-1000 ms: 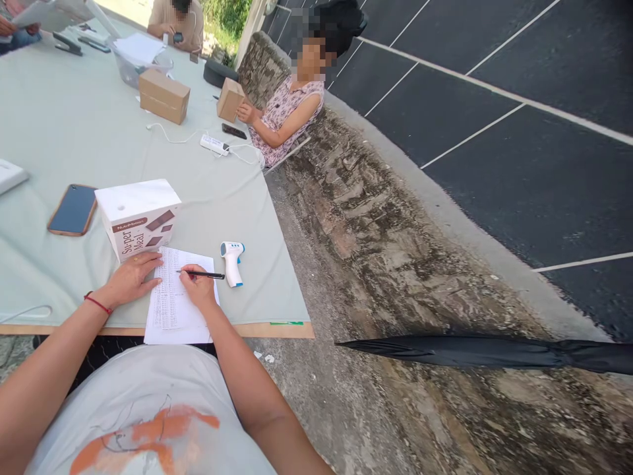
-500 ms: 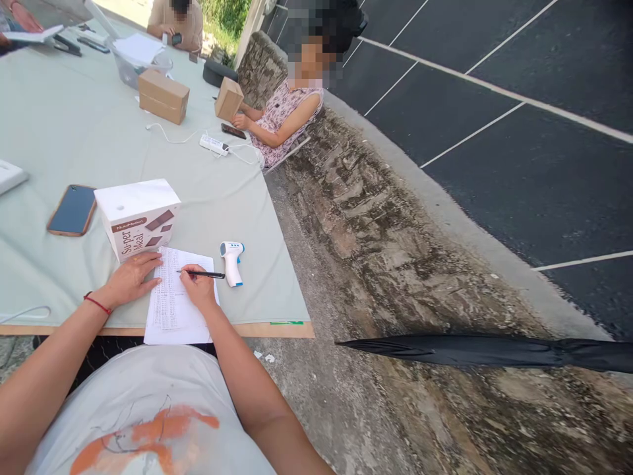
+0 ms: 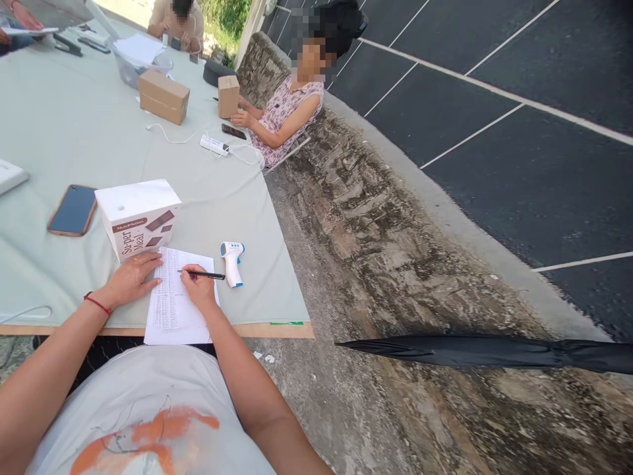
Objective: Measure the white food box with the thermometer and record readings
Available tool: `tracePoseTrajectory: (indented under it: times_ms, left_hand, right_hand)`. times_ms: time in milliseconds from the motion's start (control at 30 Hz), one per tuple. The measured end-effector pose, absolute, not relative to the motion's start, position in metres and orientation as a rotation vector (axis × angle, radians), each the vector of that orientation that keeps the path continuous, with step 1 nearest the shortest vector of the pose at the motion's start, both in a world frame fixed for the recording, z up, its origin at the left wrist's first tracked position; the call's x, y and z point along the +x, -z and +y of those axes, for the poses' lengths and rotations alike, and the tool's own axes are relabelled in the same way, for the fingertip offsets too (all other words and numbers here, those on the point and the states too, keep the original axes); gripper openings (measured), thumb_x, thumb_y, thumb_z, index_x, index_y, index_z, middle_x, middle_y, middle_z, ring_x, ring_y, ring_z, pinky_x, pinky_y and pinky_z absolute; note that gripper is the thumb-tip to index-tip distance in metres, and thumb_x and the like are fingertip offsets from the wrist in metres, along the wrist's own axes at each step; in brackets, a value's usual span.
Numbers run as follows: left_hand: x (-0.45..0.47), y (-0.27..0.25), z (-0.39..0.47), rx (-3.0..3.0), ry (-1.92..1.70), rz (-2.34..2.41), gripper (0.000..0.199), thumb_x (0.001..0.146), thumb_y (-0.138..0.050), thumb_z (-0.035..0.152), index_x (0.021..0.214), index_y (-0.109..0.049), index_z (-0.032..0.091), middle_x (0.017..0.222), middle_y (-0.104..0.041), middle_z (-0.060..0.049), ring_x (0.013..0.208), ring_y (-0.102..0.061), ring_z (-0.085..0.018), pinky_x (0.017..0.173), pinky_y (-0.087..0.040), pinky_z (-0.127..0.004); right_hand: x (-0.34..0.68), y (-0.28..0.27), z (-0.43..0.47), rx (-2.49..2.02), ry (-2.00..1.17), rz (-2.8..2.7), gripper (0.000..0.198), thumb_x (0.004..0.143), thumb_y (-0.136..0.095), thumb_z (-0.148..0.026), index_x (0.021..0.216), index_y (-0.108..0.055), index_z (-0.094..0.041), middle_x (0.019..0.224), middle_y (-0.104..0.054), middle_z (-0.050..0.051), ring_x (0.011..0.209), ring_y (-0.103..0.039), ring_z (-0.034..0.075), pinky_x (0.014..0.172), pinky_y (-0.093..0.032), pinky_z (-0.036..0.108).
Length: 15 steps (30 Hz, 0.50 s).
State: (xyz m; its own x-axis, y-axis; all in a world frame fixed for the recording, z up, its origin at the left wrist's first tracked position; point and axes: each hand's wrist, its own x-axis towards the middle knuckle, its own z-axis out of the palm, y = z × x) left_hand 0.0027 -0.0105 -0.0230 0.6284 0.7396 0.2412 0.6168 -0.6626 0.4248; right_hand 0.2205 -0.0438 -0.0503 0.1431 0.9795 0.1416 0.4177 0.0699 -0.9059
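Observation:
My right hand (image 3: 198, 289) is closed around a black pen (image 3: 210, 274), its tip over the handwritten paper sheets (image 3: 171, 310). Rows of small writing fill the left part of the top sheet, and the stack hangs slightly past the table's front edge. Flat on the table, my left hand (image 3: 129, 280) has its fingers stretched out, fingertips on the sheets' left edge. Just behind that hand stands a white box (image 3: 141, 218) printed "Su-per Meal". A white and blue infrared thermometer (image 3: 231, 262) lies to the right of the pen.
A phone in a brown case (image 3: 72, 210) lies left of the box. Farther back on the tablecloth (image 3: 89, 132) are a cardboard box (image 3: 164, 97), a power strip (image 3: 214, 145) and a plastic basket (image 3: 129, 74). A seated person touches a smaller carton (image 3: 228, 97). A folded black umbrella (image 3: 459, 349) juts in at right.
The seated person at the right has set the small carton upright on the table. At far left, another person's papers have tilted lower. My hands and the pen look almost unmoved.

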Motion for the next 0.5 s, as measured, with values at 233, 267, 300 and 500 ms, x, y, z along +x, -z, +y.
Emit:
tracePoseTrajectory:
  times_ms: [233, 267, 300, 500]
  left_hand:
    - [0.0022, 0.0213, -0.0113, 2.549, -0.576, 1.085, 0.05, 0.095, -0.045, 0.052, 0.124, -0.064, 0.016, 0.139, -0.058, -0.016, 0.128, -0.055, -0.033, 0.109, -0.046, -0.053]
    - [0.0021, 0.0211, -0.0114, 2.549, -0.575, 1.086, 0.05, 0.095, -0.045, 0.052, 0.125, -0.064, 0.016, 0.139, -0.058, -0.016, 0.128, -0.055, -0.033, 0.109, -0.045, -0.053]
    - [0.0021, 0.021, -0.0115, 2.549, -0.572, 1.088, 0.05, 0.095, -0.045, 0.052, 0.125, -0.064, 0.016, 0.139, -0.058, -0.016, 0.128, -0.055, -0.033, 0.109, -0.045, -0.053]
    - [0.0025, 0.021, -0.0116, 2.553, -0.571, 1.095, 0.051, 0.095, -0.044, 0.052, 0.124, -0.064, 0.016, 0.139, -0.059, -0.016, 0.128, -0.055, -0.033, 0.109, -0.046, -0.053]
  right_hand:
    - [0.22, 0.0503, -0.0441, -1.488, -0.765, -1.421, 0.014, 0.078, -0.054, -0.031, 0.08, -0.067, -0.024, 0.083, -0.071, 0.001, 0.075, -0.063, 0.018, 0.078, -0.053, 0.031]
    - [0.2199, 0.0505, -0.044, -1.486, -0.765, -1.419, 0.014, 0.078, -0.054, -0.031, 0.08, -0.067, -0.024, 0.083, -0.072, 0.001, 0.075, -0.063, 0.018, 0.078, -0.053, 0.031]
    - [0.2198, 0.0508, -0.0438, -1.484, -0.766, -1.417, 0.014, 0.078, -0.054, -0.031, 0.08, -0.067, -0.024, 0.083, -0.072, 0.001, 0.075, -0.063, 0.018, 0.077, -0.054, 0.031]
    - [0.2196, 0.0527, -0.043, -1.484, -0.764, -1.422, 0.014, 0.078, -0.054, -0.03, 0.08, -0.067, -0.025, 0.082, -0.071, 0.0, 0.074, -0.063, 0.018, 0.076, -0.053, 0.031]
